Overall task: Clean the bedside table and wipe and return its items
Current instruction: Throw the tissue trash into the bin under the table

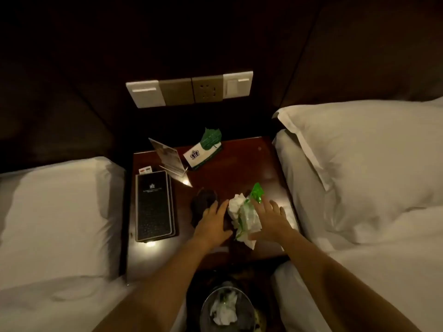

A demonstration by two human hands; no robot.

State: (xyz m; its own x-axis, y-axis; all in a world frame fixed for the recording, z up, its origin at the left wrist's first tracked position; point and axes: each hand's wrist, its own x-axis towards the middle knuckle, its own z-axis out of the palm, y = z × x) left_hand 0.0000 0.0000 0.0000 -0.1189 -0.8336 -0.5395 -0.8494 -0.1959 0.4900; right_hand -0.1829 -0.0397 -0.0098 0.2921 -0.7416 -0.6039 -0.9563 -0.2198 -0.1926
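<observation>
A dark wooden bedside table [239, 164] stands between two beds. Near its front edge lies a heap of crumpled white tissue and green wrapper [244, 214]. My left hand [212, 224] lies flat just left of the heap, fingers apart, partly over a dark cloth [202, 202]. My right hand [272, 220] rests against the heap's right side with fingers spread. A black folder [153, 207] lies at the table's left. Behind it stand a clear card stand [170, 156] and a green-and-white tissue box [203, 152].
White pillows and bedding [359, 164] flank the table on the right and on the left [60, 212]. A bin [227, 307] holding crumpled tissue sits on the floor below the table's front edge. A switch and socket panel [189, 89] is on the wall behind.
</observation>
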